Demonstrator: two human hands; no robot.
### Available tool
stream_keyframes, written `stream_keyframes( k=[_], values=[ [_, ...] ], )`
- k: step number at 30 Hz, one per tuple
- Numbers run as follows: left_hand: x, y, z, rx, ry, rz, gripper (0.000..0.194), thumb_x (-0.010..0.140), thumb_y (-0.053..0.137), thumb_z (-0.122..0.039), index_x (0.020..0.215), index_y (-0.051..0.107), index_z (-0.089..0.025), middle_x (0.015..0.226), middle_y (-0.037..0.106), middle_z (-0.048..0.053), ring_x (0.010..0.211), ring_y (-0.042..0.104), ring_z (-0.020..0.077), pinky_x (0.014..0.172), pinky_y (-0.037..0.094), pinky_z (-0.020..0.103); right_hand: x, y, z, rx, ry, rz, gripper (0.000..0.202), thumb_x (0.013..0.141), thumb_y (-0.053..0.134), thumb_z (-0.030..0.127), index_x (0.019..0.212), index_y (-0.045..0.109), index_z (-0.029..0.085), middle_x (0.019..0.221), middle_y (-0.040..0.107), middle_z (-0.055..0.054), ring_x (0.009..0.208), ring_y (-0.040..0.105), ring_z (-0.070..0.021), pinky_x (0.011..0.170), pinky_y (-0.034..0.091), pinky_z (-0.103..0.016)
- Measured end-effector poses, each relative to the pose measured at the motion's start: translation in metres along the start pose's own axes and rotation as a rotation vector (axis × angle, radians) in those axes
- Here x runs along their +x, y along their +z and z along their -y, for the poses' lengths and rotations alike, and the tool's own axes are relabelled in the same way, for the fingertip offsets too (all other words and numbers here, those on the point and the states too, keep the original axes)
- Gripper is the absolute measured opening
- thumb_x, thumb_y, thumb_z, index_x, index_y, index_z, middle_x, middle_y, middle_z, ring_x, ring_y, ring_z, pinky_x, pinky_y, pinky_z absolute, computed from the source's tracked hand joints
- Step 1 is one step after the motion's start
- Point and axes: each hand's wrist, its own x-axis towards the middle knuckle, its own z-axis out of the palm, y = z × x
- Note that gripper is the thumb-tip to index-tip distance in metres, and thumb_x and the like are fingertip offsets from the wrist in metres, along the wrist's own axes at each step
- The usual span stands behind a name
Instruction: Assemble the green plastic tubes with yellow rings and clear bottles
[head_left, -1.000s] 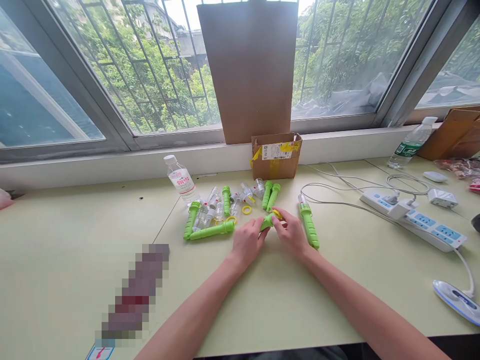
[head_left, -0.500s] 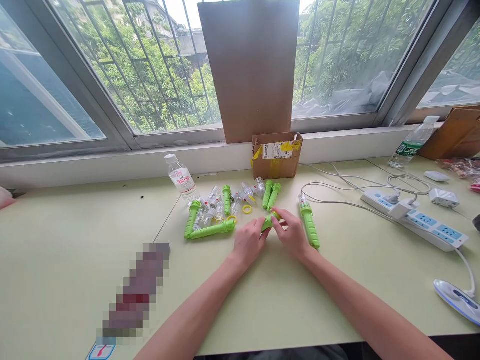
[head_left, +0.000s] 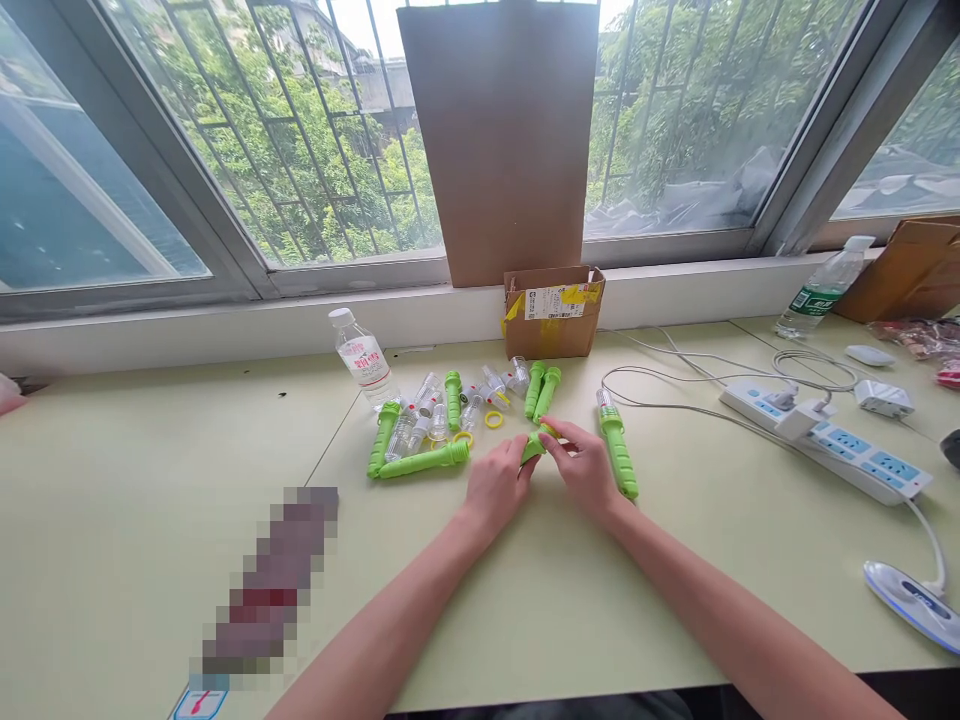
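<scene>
My left hand [head_left: 496, 482] is closed around a green plastic handle [head_left: 533, 447], whose lower part the fingers hide. With a pinch at its upper end, my right hand [head_left: 583, 470] holds a yellow ring [head_left: 550, 430], partly covered by the fingertips. Just beyond lie two green handles [head_left: 550, 392]. Right of my right hand is a green handle with a clear top [head_left: 618, 450]. Another green handle [head_left: 427, 460] lies left of my left hand, among several clear plastic caps [head_left: 403, 432] and loose yellow rings [head_left: 493, 420].
A water bottle [head_left: 365, 358] stands at the back left, and a small cardboard box [head_left: 553, 315] sits against the sill. On the right are a power strip [head_left: 832, 445], cables, another bottle [head_left: 823, 288] and a white oval device [head_left: 911, 603]. A blurred dark object [head_left: 277, 575] lies at left.
Both hands stay almost in place, with the right fingers shifting slightly at the handle's end. The other parts on the table lie as before.
</scene>
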Motion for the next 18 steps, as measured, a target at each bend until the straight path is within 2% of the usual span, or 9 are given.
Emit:
stream_keyframes(
  k=[6,12,18],
  values=[
    [-0.001,-0.002,-0.002,0.001,-0.022,0.014,0.023,0.093,0.042,-0.035,0.107,0.053,-0.02,0.09,0.067,0.005,0.076,0.064,0.0196,0.058,0.041,0.027,0.001,0.0,-0.003,0.055,0.025,-0.002,0.03,0.082,0.06,0.038,0.104,0.07,0.02,0.108,0.069,-0.009,0.096,0.066,-0.0246,0.075,0.058,-0.037],
    [-0.001,-0.005,-0.006,-0.049,-0.057,-0.006,0.022,0.093,0.043,-0.035,0.104,0.054,-0.02,0.087,0.068,0.004,0.076,0.064,0.0199,0.059,0.04,0.027,0.0,0.0,-0.002,0.038,0.024,0.014,0.033,0.082,0.059,0.038,0.11,0.067,0.021,0.109,0.068,-0.008,0.096,0.064,-0.023,0.073,0.059,-0.036],
    [0.001,-0.011,-0.009,-0.15,-0.123,0.025,0.024,0.094,0.04,-0.036,0.105,0.054,-0.021,0.086,0.068,0.003,0.071,0.063,0.0195,0.056,0.037,0.026,-0.002,0.002,0.002,0.03,0.019,0.031,0.037,0.083,0.058,0.038,0.116,0.063,0.021,0.112,0.066,-0.008,0.095,0.064,-0.0215,0.07,0.06,-0.033]
  ],
)
